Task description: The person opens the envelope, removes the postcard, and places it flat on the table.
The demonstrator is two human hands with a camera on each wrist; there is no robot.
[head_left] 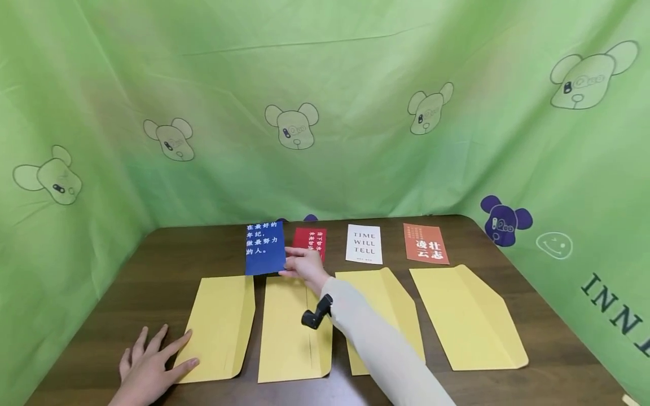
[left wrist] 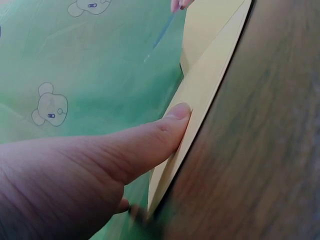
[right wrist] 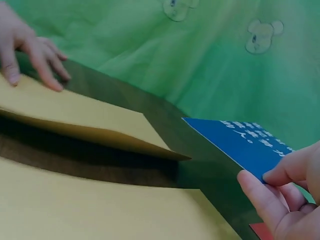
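Note:
My right hand (head_left: 306, 267) pinches a blue card (head_left: 265, 248) with white writing by its right edge, holding it over the far end of the leftmost yellow envelope (head_left: 215, 327). In the right wrist view, thumb and finger meet at a corner of the blue card (right wrist: 250, 145). My left hand (head_left: 152, 361) lies with fingers spread at the left edge of that envelope. Its thumb (left wrist: 170, 122) presses on the envelope's surface in the left wrist view. Partly hidden behind the right hand is a red card (head_left: 315, 239).
Three more yellow envelopes (head_left: 284, 332) lie in a row to the right, one partly covered by my right sleeve (head_left: 376, 344). Beyond them lie a white card (head_left: 363, 244) and an orange-red card (head_left: 426, 243). A green printed curtain (head_left: 355, 169) surrounds the wooden table (head_left: 127, 299).

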